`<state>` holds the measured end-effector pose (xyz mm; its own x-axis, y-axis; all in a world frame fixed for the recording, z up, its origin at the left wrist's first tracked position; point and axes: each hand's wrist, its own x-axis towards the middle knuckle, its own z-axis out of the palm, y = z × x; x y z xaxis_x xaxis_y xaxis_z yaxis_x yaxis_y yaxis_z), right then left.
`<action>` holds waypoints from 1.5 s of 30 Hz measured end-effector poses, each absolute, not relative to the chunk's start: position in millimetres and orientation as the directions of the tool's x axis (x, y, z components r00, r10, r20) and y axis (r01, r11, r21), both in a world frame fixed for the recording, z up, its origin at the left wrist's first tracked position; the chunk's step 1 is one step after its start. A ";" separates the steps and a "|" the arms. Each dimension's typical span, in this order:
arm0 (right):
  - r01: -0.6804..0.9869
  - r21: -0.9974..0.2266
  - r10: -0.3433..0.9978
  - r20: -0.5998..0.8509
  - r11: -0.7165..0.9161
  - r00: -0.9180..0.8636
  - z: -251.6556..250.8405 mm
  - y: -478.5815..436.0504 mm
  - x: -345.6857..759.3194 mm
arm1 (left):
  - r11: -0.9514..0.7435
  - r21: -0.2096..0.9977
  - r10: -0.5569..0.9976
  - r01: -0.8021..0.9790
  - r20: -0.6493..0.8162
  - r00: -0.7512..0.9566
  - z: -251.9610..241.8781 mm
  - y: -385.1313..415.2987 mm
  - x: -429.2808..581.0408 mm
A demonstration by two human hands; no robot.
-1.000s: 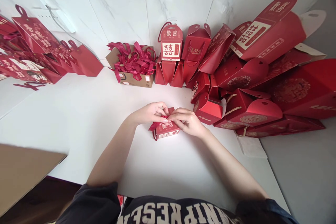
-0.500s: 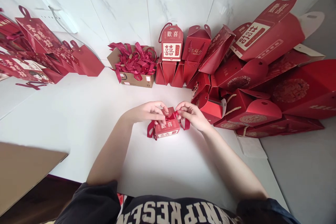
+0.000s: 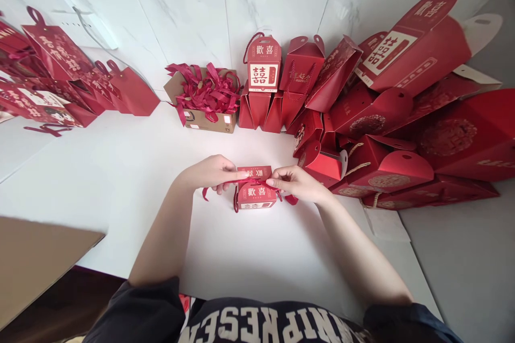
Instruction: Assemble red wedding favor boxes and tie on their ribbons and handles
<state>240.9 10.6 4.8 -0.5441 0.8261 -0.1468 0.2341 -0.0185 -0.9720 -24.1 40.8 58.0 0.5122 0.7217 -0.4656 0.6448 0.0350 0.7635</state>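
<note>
A small red gift box (image 3: 256, 193) with gold and white lettering lies on the white table between my hands. Across its top runs a dark red ribbon (image 3: 257, 181), crossed or knotted near the middle. My left hand (image 3: 219, 174) is at the box's left edge, its fingers closed on one part of the ribbon, with a loose end hanging below. On the right, my right hand (image 3: 290, 181) pinches the other part close to the box. Twisted red cord shows at the box's left side. Fingers partly cover the ribbon, so the knot's exact form is hidden.
Behind the box stands a cardboard box (image 3: 211, 122) heaped with red ribbons. Next to it is an upright red gift box (image 3: 263, 64) on other boxes. Many red boxes (image 3: 386, 171) are piled at the right, and red bags (image 3: 132, 91) stand at the left. A cardboard flap (image 3: 40, 262) juts in at lower left.
My left hand has moved left, away from the middle of the box, drawing the ribbon taut across the top. My right hand has shifted slightly downward. The ribbon loops have shrunk.
</note>
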 end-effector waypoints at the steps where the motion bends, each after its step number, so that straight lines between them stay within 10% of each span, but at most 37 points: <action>1: 0.233 -0.972 0.824 -0.144 -0.015 -0.549 4.9 10.3 240.8 | -0.004 0.777 0.708 0.629 -0.442 0.551 57.6 41.5 -22.8; 17: 0.413 -0.905 0.900 -0.091 0.104 -0.426 -10.1 17.6 240.4 | -0.147 0.865 0.625 0.480 -0.295 0.723 61.3 48.4 -29.5; 27: 0.402 -0.909 0.899 -0.080 0.111 -0.430 -13.4 19.1 242.4 | 0.057 0.945 0.629 0.322 -0.285 0.723 40.0 53.6 -8.6; 45: -0.029 -0.998 0.792 0.059 0.053 -0.608 -4.6 13.4 237.2 | 0.079 0.900 0.695 0.429 -0.358 0.624 37.9 49.7 0.2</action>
<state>237.2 13.4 -4.6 -0.6083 0.7915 0.0591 -0.0286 0.0526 -0.9982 0.2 49.7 37.9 0.6239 0.6946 -0.3581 0.4289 0.0787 0.8999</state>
